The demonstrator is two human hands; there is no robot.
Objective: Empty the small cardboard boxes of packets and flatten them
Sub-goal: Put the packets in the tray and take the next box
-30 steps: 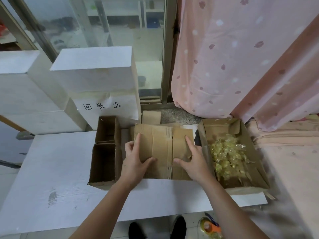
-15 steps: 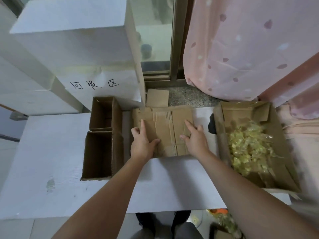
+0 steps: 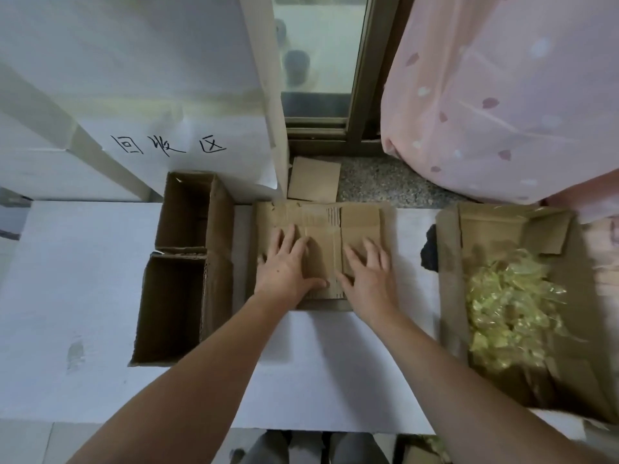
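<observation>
Since the earlier frame, both hands are being spread flatter and set closer together on the flattened box (image 3: 321, 236). The left hand (image 3: 284, 266) and right hand (image 3: 366, 276) are being pressed down on it with fingers straight and splayed, nothing gripped. The cardboard is lying mid-table, long axis running left to right. Two upright small boxes (image 3: 181, 262) are being left just beside the left hand, the nearer one; the packets (image 3: 509, 309) are lying in the tray (image 3: 449, 296) to the right.
</observation>
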